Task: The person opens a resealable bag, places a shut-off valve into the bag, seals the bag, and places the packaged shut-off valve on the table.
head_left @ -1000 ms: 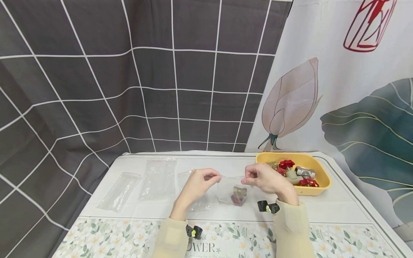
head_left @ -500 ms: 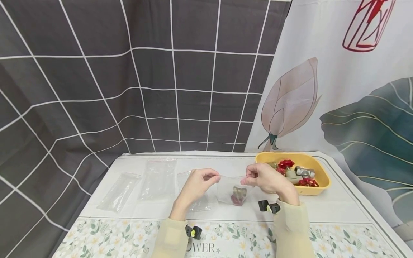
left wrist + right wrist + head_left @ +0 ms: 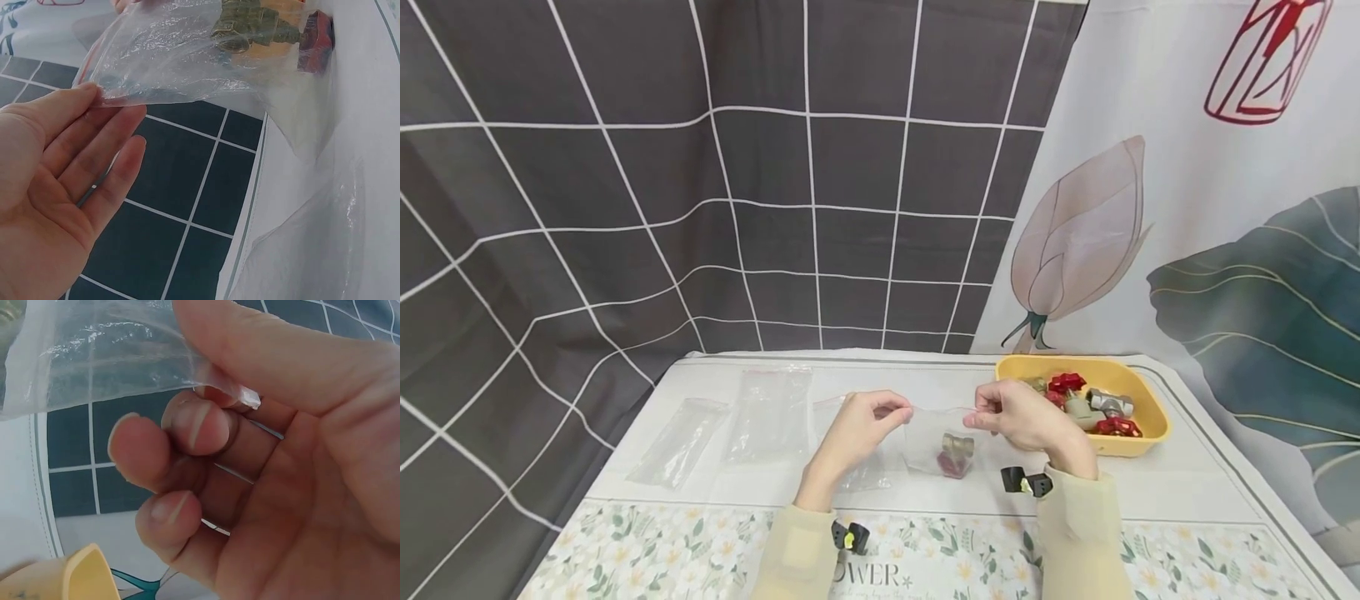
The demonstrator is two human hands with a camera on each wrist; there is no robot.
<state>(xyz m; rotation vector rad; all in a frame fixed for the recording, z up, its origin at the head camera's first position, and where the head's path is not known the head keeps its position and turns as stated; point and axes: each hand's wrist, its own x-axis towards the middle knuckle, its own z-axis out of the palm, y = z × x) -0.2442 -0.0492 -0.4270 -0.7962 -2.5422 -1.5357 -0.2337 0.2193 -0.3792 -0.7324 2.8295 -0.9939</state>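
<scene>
Both forearms, in cream sleeves, come in from the near edge: left from 7 o'clock, reaching toward 1; right from 5, bent in toward 10. Black wrist mount on each.

Left hand: thumb and index finger pinch the 11 o'clock corner of a clear plastic zip bag (red line along its mouth edge in the left wrist view). Other three fingers loosely extended, gripping nothing.

Right hand: thumb over curled index finger pinches the same bag's mouth, corner between 1 and 2 o'clock. Remaining fingers curl toward the palm, clear of the film.

Mouth edge runs between the two pinches. Inside, at the bag's 4 o'clock, sits a brass-coloured metal valve with a dark red handle, handle at its 6 to 7. Can't tell whether the bag bottom touches the white table cover.

Yellow plastic tub between 2 and 3 o'clock of the bag, just past the right hand, holding red handwheels and a silver metal fitting. More flat clear bags at 9 o'clock, one partly behind the left hand.
</scene>
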